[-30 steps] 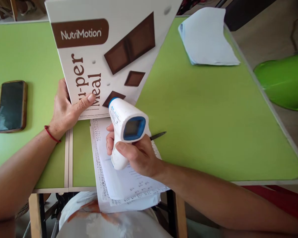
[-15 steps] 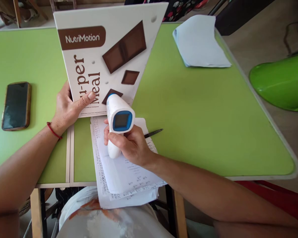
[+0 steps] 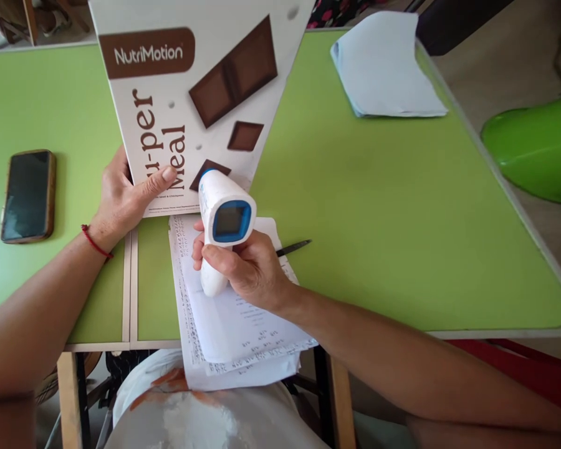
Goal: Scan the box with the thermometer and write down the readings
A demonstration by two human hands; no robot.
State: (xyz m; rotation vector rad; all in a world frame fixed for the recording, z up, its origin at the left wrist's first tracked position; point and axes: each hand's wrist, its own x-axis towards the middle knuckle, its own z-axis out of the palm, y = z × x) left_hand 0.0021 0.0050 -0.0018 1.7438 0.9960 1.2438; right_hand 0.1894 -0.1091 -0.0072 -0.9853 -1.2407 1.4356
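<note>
Sitting farther left than a second ago, the white-and-blue plastic thermometer (image 3: pixel 222 215) is pointing ahead inside the curled right hand (image 3: pixel 258 269). Above the round-cornered green desk (image 3: pixel 402 218), the left hand (image 3: pixel 124 198) is pinching a white, brown-printed cardboard box (image 3: pixel 229 81) low; a loosening pinch would be risking a drop. Its contents aren't showing.

On the box (image 3: pixel 199 109) I can read "NutriMotion", then "u-per Meal" with its start covered, and "& Chickpeas" in small print; the papers (image 3: pixel 219 333) carry writing too tiny to read.
</note>
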